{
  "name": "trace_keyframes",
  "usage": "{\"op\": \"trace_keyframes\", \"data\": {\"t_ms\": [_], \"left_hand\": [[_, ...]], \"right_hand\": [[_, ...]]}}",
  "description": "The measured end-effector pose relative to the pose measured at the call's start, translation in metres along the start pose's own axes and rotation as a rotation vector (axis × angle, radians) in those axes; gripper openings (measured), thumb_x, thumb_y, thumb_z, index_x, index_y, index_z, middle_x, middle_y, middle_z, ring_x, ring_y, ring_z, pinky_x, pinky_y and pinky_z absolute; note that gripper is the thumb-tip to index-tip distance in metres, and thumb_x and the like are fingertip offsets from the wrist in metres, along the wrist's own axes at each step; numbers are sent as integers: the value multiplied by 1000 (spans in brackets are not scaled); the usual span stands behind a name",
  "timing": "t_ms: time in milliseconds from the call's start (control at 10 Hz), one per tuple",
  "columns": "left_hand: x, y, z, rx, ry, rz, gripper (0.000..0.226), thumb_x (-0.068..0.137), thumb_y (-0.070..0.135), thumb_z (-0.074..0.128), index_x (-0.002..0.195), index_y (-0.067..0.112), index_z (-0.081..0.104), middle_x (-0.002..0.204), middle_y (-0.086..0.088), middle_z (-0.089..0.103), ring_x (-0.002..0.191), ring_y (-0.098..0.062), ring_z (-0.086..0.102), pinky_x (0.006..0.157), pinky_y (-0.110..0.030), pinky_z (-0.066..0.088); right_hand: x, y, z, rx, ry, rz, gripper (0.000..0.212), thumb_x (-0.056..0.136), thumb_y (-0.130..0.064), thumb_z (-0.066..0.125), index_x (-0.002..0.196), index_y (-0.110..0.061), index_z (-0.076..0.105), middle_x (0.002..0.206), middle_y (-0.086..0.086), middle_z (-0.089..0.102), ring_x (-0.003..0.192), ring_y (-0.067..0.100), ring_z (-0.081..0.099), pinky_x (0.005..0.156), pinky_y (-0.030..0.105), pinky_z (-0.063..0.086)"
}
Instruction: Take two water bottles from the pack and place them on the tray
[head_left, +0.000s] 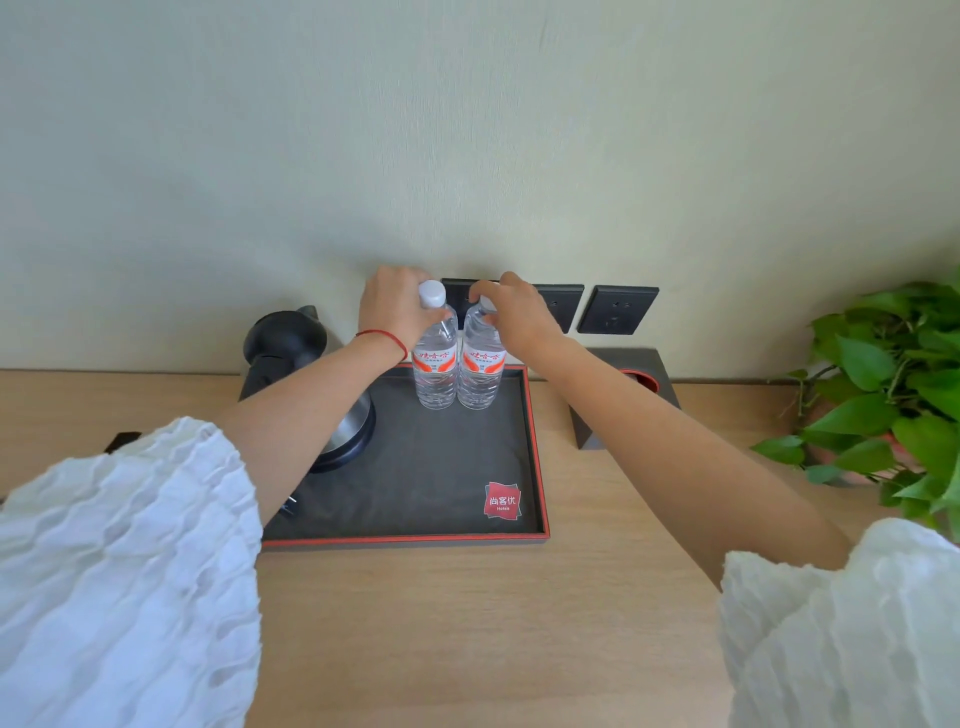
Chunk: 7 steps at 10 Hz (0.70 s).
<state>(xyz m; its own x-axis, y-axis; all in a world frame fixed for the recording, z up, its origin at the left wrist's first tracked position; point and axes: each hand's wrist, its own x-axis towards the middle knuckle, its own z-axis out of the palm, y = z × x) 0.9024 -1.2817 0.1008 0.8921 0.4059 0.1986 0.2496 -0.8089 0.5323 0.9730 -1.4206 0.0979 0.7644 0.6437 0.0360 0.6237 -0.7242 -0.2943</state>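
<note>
Both clear plastic water bottles w/ red labels (436, 358) (480, 364) upright, touching, at far edge of dark red-rimmed tray (537, 467) on wooden worktop. Left hand (395, 312) grip closed round one neck, right hand (519, 317) pinching other cap, prob steadying/aligning before letting go.

Wooden desk (467, 623) carries a tray (537, 467) under the fingers, a black box (613, 410) right of them, a plant (893, 384) farther right
</note>
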Motion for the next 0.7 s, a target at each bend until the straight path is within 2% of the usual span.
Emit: {"op": "trace_keyframes", "data": {"t_ms": [100, 200, 300, 400, 500, 600, 700], "left_hand": [[0, -3, 0, 4, 0, -3, 29, 70, 29, 78, 84, 5, 71, 84, -22, 72, 81, -37, 62, 64, -35, 43], [-2, -5, 4, -12, 16, -2, 32, 72, 29, 77, 93, 6, 69, 91, -20, 72, 87, -37, 63, 73, -39, 49], [-6, -6, 9, -47, 37, -6, 32, 74, 30, 75, 99, 10, 67, 97, -15, 73, 89, -35, 64, 78, -37, 47], [-10, -10, 12, -107, 38, -25, 39, 72, 28, 77, 105, 12, 64, 105, -13, 71, 94, -34, 64, 81, -37, 46], [-21, -16, 9, -175, -6, -87, 55, 69, 23, 80, 116, 11, 57, 114, -15, 65, 105, -31, 59, 88, -40, 46], [-34, -20, 1, -314, 51, -273, 34, 74, 25, 73, 103, 11, 64, 106, -13, 69, 101, -28, 62, 90, -37, 48], [-49, -15, -20, -567, -18, -525, 16, 77, 34, 59, 72, 18, 63, 86, -9, 70, 81, -24, 67, 75, -32, 58]], "right_hand": [[2, 0, -1, -17, -14, -20, 34, 91, 7, 49, 118, -11, 57, 117, 22, 51, 107, 38, 51, 82, 39, 47], [4, 1, -2, -14, -20, -27, 32, 91, 8, 47, 116, -10, 58, 116, 22, 51, 106, 38, 50, 81, 39, 47], [3, -1, -1, -17, -27, -30, 34, 91, 9, 47, 116, -10, 57, 117, 21, 50, 106, 39, 50, 82, 39, 47], [2, -3, 3, 10, -20, -17, 43, 89, 12, 46, 124, -13, 55, 122, 21, 48, 111, 39, 48, 87, 42, 48], [-9, -4, 5, 83, 0, 34, 57, 91, 10, 46, 139, -20, 43, 133, 19, 44, 118, 39, 44, 98, 46, 47], [-29, -4, 9, 296, 200, 131, 44, 91, -6, 54, 134, -14, 47, 129, 18, 51, 117, 34, 47, 97, 41, 45], [-51, -5, -3, 554, 350, 344, 20, 90, -19, 57, 93, -2, 68, 96, 18, 69, 87, 30, 61, 80, 34, 49]]}}
